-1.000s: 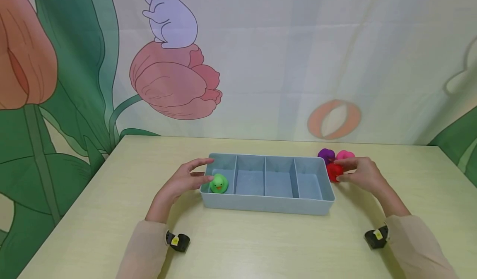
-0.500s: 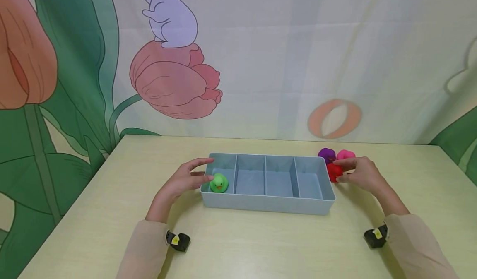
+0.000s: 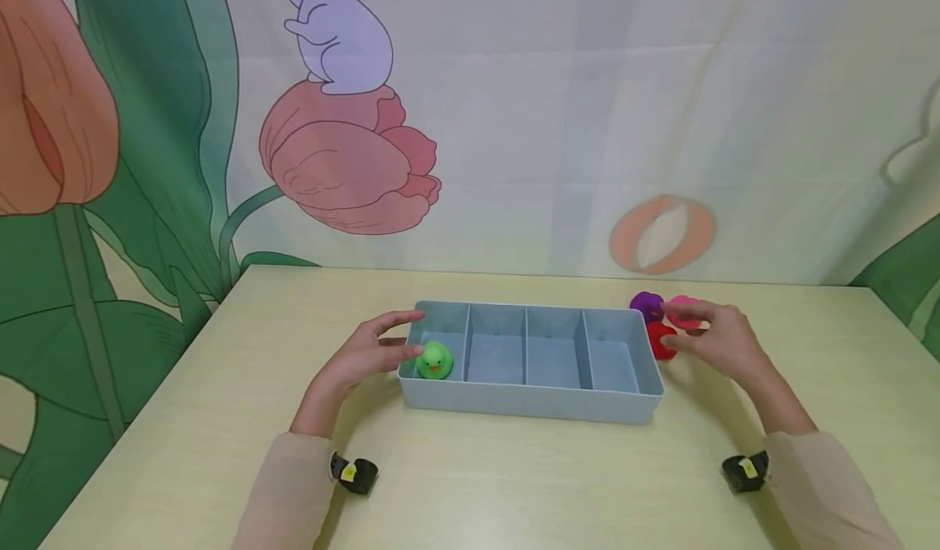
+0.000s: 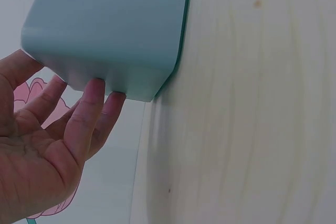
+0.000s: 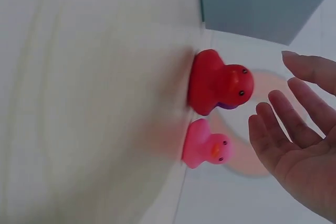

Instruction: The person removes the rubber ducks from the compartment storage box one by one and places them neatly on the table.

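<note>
A pale blue tray [image 3: 529, 403] with several compartments stands on the table. In its leftmost compartment sits a green rubber duck [image 3: 435, 361]. My left hand [image 3: 361, 350] touches the tray's left end, fingers loosely extended; the left wrist view has the fingertips against the outer wall. Off the tray's right end, a red rubber duck [image 5: 218, 83] stands beside a pink rubber duck [image 5: 206, 144], with a purple rubber duck [image 3: 647, 306] behind the red one. Over these ducks my right hand [image 3: 716, 338] hovers with fingers spread, holding nothing; in the right wrist view it is apart from them.
The light wooden table [image 3: 514, 485] ends at the back against a printed curtain [image 3: 514, 126] with flowers and a white animal. Black wrist cameras sit on both wrists.
My right fingers, earlier around the red duck, have come off it, spread wider and lifted slightly toward the pink duck. The ducks and left hand keep their places; the head view shifts slightly.
</note>
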The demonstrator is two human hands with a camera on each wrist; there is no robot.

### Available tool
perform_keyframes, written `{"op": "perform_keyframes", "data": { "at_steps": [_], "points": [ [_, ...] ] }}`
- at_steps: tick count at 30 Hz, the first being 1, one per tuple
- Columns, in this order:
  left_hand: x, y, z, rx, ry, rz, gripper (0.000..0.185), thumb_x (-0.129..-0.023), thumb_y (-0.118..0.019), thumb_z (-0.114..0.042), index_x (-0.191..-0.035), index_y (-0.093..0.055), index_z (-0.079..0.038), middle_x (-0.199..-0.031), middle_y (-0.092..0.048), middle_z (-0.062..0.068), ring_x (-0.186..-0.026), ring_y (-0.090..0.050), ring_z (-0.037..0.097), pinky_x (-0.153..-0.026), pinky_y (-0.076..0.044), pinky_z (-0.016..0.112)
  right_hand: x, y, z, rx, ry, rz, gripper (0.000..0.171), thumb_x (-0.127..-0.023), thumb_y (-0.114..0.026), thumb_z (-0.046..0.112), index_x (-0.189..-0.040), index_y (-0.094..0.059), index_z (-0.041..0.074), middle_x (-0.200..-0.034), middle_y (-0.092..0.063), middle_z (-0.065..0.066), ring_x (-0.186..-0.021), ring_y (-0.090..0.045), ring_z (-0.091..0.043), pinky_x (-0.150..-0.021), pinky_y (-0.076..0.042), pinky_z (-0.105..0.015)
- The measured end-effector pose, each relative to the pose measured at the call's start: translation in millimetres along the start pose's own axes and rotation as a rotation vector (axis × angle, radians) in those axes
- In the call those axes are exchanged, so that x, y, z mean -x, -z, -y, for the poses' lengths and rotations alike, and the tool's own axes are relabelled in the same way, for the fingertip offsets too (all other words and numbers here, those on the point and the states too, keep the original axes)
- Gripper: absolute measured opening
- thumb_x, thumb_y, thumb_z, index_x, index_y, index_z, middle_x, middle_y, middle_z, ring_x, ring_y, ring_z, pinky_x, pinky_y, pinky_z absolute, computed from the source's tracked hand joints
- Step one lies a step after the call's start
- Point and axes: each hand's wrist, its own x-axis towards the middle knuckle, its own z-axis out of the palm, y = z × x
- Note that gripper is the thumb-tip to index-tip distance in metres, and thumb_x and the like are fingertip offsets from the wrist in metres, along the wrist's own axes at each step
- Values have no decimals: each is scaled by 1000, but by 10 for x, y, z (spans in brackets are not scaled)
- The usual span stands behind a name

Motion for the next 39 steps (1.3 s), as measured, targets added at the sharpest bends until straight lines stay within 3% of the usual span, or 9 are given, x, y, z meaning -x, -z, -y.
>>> {"op": "perform_keyframes", "data": {
  "at_steps": [4, 13, 20, 22, 28, 39],
  "points": [
    [-1, 2, 1, 7, 2, 3, 55, -84, -66, -20, -134, -45, -16, -146, -27, 8, -128, -34, 37, -93, -40, 51, 47, 2, 106, -28, 16, -18, 51, -79, -69, 10, -125, -52, -4, -125, -48, -27, -106, -51, -41, -74, -53, -29],
    [-3, 0, 13, 5, 12, -2, 54, -84, -65, -21, -134, -45, -15, -146, -27, 8, -128, -33, 37, -94, -39, 50, 136, -52, 395, -78, 109, -35, 46, -79, -68, 4, -122, -54, -3, -122, -53, -24, -104, -54, -41, -74, -53, -34],
    [3, -3, 10, 4, 6, -2, 54, -84, -65, -20, -134, -45, -15, -146, -27, 9, -128, -33, 38, -94, -39, 50, 160, -146, 595, -123, 212, -28, 44, -77, -70, 3, -119, -58, -2, -117, -58, -21, -96, -58, -37, -69, -51, -20],
    [3, -5, 7, 4, 8, -3, 54, -84, -65, -20, -134, -45, -15, -146, -27, 9, -128, -33, 38, -94, -39, 51, 161, -178, 644, -123, 252, -34, 44, -76, -71, 2, -117, -59, -2, -115, -60, -19, -94, -59, -36, -74, -51, -22],
    [-9, -12, 4, -5, 29, -18, 54, -84, -66, -21, -134, -46, -17, -146, -28, 9, -128, -34, 38, -94, -40, 51, 146, -300, 792, -203, 300, 17, 45, -75, -71, 0, -118, -57, -4, -115, -59, -19, -102, -57, -35, -84, -48, -42],
    [-1, -14, -12, -6, 5, -17, 53, -84, -66, -20, -133, -46, -15, -145, -30, 9, -127, -35, 38, -93, -41, 49, 104, -578, 1107, -276, 355, 95, 45, -75, -72, 1, -118, -58, -3, -116, -58, -18, -104, -55, -35, -85, -48, -45]
  ]
}}
